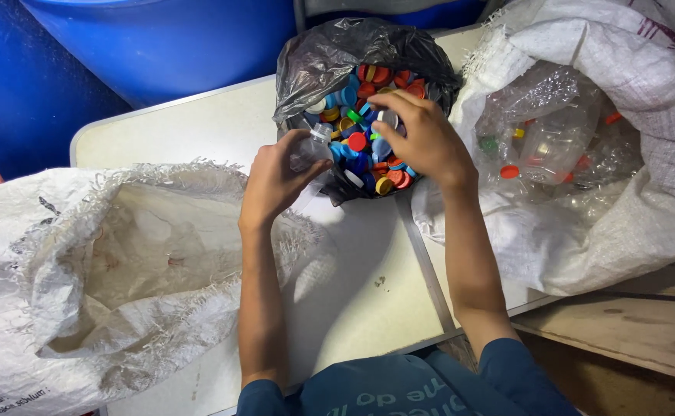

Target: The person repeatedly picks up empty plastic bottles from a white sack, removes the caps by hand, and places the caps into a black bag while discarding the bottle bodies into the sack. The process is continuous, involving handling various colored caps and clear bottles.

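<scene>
Three containers are ranged around a pale worktop (368, 262). At the far middle a black plastic bag (330, 54) stands open, its glossy, crinkled film folded back around a heap of small round bottle caps (368, 154) — red, blue, orange, yellow and green. At the right a large white woven sack (622, 192) lies open, its frayed mouth turned toward the middle; crushed clear plastic bottles (553, 139) are seen inside it, some with red or orange caps on. At the near left a second white woven sack (122, 262) is spread open, its rim ragged with loose fibres; faint dark print is seen on its lower edge. Beyond the worktop, at the far left, smooth blue drums (160, 38) are seen.

A small clear plastic bottle (310, 146) with a pale neck is gripped by the left hand (276, 181) at the near left edge of the black bag, just above its rim. The right hand (422, 135) is held over the caps, its fingers curled downward among them; whether a cap is pinched cannot be told. The two hands are near each other, the bottle lying between them. Dark blue sleeves (507, 370) are seen at the near edge.
</scene>
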